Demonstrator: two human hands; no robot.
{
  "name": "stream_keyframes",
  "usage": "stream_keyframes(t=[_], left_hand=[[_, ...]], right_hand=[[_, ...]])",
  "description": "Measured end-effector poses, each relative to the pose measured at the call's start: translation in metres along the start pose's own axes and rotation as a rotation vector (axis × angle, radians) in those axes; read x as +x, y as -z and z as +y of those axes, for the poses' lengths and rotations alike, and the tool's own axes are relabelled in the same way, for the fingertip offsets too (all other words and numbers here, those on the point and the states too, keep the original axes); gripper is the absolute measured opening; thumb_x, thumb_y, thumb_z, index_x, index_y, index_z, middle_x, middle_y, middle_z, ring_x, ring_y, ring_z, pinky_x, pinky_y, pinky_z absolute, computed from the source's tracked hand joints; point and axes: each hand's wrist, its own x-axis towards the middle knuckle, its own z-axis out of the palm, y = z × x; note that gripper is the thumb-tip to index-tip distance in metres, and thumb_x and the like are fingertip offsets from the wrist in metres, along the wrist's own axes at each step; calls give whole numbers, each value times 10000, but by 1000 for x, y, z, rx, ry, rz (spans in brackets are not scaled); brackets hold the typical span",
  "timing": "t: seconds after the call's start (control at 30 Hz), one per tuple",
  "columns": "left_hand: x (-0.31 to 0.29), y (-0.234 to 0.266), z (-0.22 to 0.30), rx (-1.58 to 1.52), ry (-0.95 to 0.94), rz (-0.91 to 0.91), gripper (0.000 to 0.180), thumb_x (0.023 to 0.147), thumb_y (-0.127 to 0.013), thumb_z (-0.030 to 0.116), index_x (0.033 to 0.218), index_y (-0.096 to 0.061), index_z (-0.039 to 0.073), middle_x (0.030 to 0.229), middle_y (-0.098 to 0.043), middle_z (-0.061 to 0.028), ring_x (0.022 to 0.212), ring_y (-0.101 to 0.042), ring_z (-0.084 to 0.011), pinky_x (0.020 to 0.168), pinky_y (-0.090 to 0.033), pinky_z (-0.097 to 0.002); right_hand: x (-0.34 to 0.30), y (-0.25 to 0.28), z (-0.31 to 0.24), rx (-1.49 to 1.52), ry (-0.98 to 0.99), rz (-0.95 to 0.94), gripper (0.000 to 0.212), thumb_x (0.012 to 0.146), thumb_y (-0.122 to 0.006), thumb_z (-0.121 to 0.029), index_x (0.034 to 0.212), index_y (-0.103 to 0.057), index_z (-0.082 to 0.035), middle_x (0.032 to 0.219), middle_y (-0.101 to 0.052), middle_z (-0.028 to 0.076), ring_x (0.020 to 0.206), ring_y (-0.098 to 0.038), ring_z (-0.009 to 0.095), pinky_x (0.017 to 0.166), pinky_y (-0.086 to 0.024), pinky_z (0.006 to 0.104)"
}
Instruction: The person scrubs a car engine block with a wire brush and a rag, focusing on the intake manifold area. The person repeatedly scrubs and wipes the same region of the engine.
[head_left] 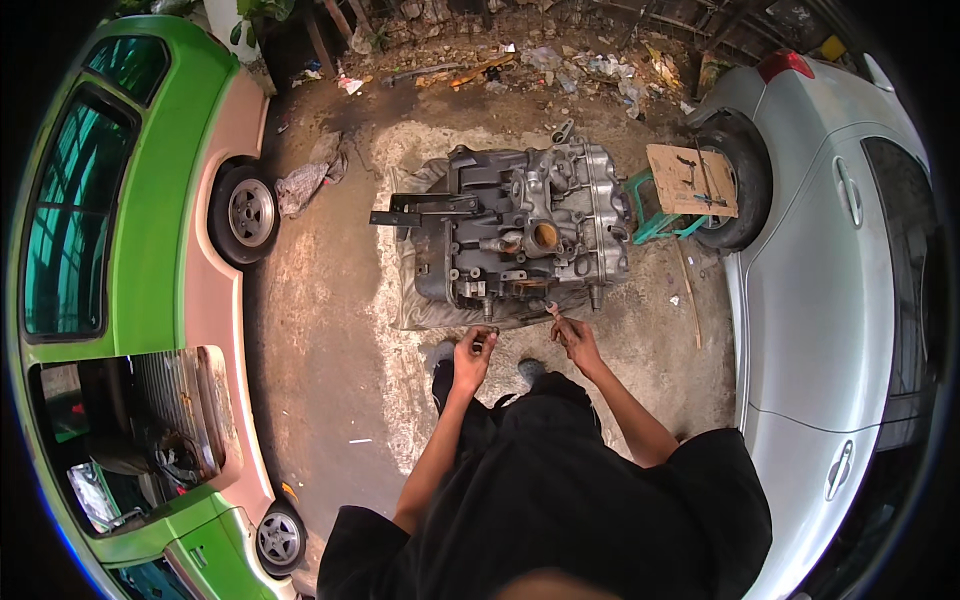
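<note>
A grey metal car engine lies in front of me on a crumpled cloth on the ground. My left hand is just short of its near side, fingers pinched together; a small dark thing seems to show at the fingertips, too small to name. To the right, my right hand is closed round a short metal tool, whose end reaches the engine's near edge. Its exact kind is not clear. A dark flat bar sticks out from the engine's left side.
A green stool with a board bearing several hand tools stands right of the engine. A green and pink vehicle flanks the left, a silver car the right. A thin stick and a rag lie on the ground.
</note>
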Motion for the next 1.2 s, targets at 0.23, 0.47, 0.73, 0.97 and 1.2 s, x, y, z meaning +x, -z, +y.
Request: stream_keyframes(t=[0.23,0.47,0.73,0.97,1.2], left_hand=[[59,81,2,140,-167,-468,170,881,-705,128,978,-632,9,777,-607,-44,702,-539,-121,648,-444,-285],[73,117,25,216,-216,-832,180,865,-708,105,1007,-639,20,852,-638,-67,748,-586,-138,658,-452,-294],[82,116,32,298,-476,-1051,180,828,-731,87,978,-657,24,840,-617,-70,686,-547,-149,618,-442,-308],[73,145,30,382,-474,-1203,179,813,-742,74,972,-673,31,854,-618,-60,693,-539,-162,632,-437,-299],[88,191,17,338,-289,-1187,199,867,-692,76,1053,-636,33,865,-632,-54,746,-545,-127,687,-450,-280]], right_hand=[[-25,-116,-25,156,-155,203,319,979,-591,-341,841,-612,-54,553,-380,-68,453,-301,32,424,-217,255],[-52,-199,-45,204,-38,394,226,927,-680,-238,956,-614,-24,716,-564,4,664,-490,92,584,-371,275],[-69,-243,-26,257,-50,680,216,907,-694,-151,996,-597,20,889,-629,66,825,-609,135,744,-500,309],[-88,-291,-16,279,-80,854,160,898,-692,-161,927,-636,-14,779,-639,9,580,-488,54,506,-368,233],[-87,-331,-13,683,-296,1014,178,914,-683,-224,967,-658,-56,670,-567,-41,443,-320,19,397,-228,222]])
